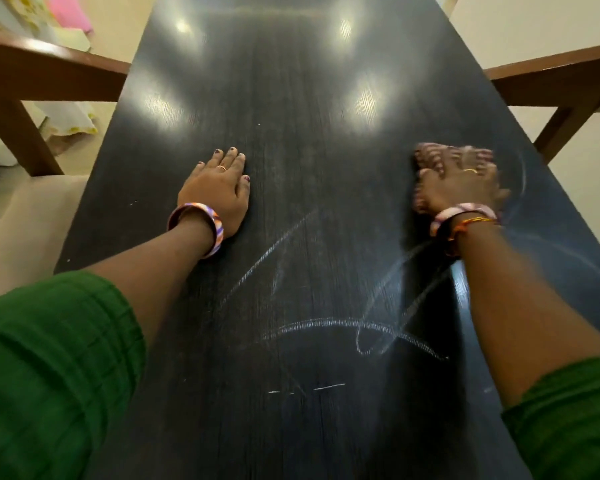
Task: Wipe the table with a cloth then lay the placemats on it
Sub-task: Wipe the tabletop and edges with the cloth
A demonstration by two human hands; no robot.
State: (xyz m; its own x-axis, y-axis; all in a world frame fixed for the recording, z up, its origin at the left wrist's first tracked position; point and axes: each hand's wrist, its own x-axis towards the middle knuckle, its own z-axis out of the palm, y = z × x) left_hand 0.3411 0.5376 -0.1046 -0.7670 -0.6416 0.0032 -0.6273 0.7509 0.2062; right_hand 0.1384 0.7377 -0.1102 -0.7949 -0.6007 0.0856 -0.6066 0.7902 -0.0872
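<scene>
A long dark wooden table (291, 98) runs away from me, its top glossy with light reflections. My left hand (215, 188) lies flat on it left of centre, palm down, holding nothing. My right hand (458, 181) is pressed to the tabletop near the right edge and is blurred by motion. Whether a dark cloth is under it, I cannot tell. Pale curved smear lines (326, 323) cross the near part of the table, and some lead to my right hand. No placemats are in view.
Brown wooden chairs stand at the left side (49, 74) and right side (551, 84) of the table. A beige seat cushion (21, 230) is at the left. Pink and yellow fabrics (70, 12) lie at the far left.
</scene>
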